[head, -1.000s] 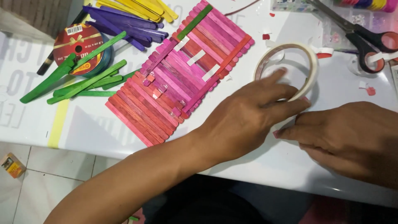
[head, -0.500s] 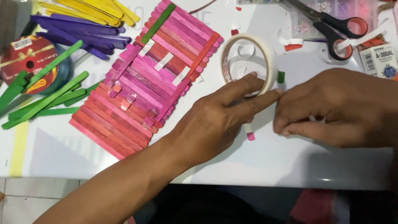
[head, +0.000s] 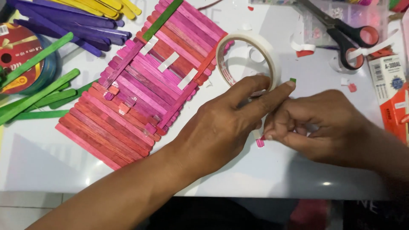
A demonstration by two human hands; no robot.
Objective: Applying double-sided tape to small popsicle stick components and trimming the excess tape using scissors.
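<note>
tape roll (head: 272,55): white ring lying flat on the tabletop (head: 238,174), far of both hands; light, stiff hoop, sticky strip, best held by the rim
left hand (head: 221,127): fingers spread, tips pressing the near rim, no closed grip
right hand (head: 319,127): curled, pinching a small pink-tipped bit (head: 259,141), likely tape end
stick panel (head: 140,85): pink and red, left, light and brittle
scissors (head: 345,36): far right
green sticks (head: 38,91): far left
</note>
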